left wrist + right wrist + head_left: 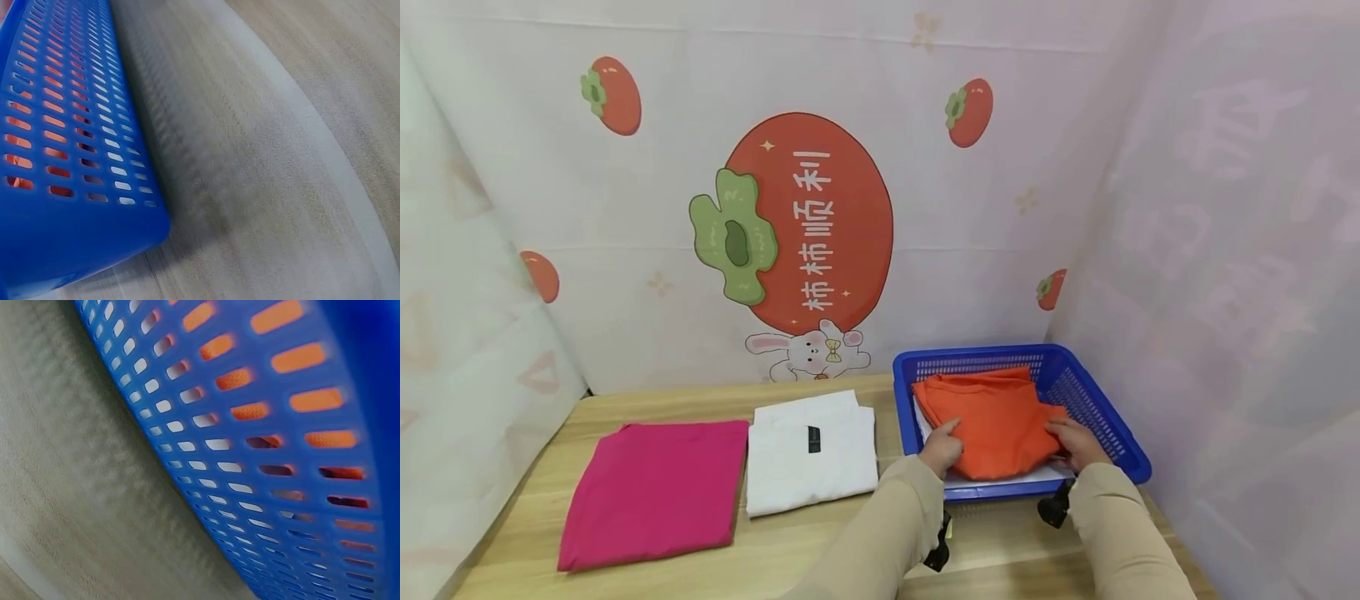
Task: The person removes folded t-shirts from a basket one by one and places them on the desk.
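A folded orange T-shirt (pixel 992 421) lies in the blue plastic basket (pixel 916 353), on top of white cloth (pixel 1037 475). My left hand (pixel 943 448) holds the shirt's near left edge, its thumb on top. The right hand (pixel 1078 443) grips the right edge, with the fingertips partly hidden by cloth. Both wrists reach over the basket's near rim. Only the slotted basket wall (pixel 69 125) shows in the left wrist view, with orange and white behind the slots. The right wrist view also has the basket wall (pixel 250 444); neither hand appears there.
Left of the basket, a folded white T-shirt (pixel 812 475) with a black neck label lies on the wooden table (pixel 790 550). A folded pink garment (pixel 655 492) lies farther left. Printed cloth walls (pixel 925 208) stand behind and at both sides, the right one close to the basket.
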`<state>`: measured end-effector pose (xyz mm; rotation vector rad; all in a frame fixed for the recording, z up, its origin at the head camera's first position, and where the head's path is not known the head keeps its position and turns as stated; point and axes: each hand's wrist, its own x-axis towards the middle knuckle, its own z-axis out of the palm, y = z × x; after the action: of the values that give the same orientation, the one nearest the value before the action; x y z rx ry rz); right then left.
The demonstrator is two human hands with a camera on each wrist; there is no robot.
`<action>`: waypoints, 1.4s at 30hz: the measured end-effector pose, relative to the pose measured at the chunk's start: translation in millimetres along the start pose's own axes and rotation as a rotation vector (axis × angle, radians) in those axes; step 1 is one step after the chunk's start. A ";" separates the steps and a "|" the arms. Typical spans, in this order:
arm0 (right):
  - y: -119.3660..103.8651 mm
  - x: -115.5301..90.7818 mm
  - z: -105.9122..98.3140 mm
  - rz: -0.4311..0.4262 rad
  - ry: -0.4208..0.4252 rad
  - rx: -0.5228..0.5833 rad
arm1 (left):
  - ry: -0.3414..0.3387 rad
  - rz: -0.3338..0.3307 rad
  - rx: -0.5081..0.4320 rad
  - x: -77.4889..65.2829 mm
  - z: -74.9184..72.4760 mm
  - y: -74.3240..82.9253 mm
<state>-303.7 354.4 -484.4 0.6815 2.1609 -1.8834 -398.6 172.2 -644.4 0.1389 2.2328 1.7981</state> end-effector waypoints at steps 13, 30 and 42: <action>-7.8 -6.4 0.8 -0.035 -0.070 0.066 | 0.060 0.003 0.179 18.6 -0.5 -5.7; -31.8 -35.6 6.0 -0.169 -0.058 0.100 | -0.068 0.019 0.062 -123.3 -80.2 160.9; -49.2 -84.4 24.7 -0.304 -0.101 0.257 | -0.035 0.087 -0.083 -156.3 -118.9 175.2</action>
<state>-256.2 308.3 -408.4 0.2994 2.0752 -2.3218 -297.2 61.6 -428.2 0.2525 2.1555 1.9149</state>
